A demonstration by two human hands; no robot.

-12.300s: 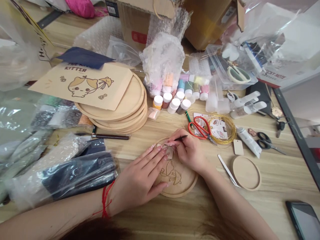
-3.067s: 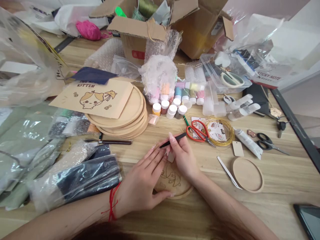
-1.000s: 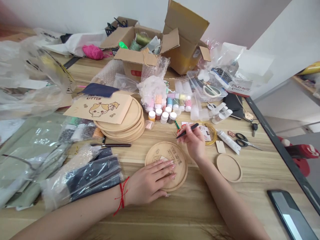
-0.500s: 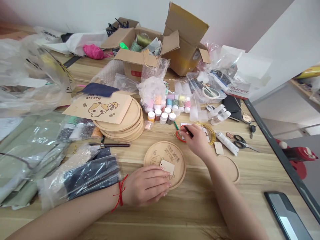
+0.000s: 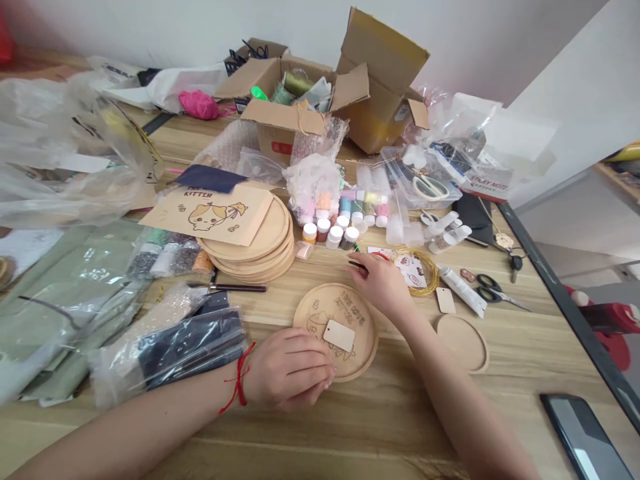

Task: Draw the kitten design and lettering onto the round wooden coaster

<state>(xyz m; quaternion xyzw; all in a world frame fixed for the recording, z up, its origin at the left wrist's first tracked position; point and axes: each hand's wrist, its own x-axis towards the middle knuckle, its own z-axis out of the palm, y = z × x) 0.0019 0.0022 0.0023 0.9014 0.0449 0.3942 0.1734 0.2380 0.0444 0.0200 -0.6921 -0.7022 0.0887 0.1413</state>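
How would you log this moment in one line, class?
left hand: over rim of plate | right hand: holding black tool | tag: flat on plate

Below the left fingers (image 5: 313,363) and right fingers (image 5: 361,261) spreads a counter (image 5: 350,427) of pale wood grain. Well beyond them stands a plain whitish wall (image 5: 175,30); farther off to their right, a second pale wall (image 5: 565,73) meets it in a corner. A dark strip (image 5: 550,283) edges the counter there. The light is soft.
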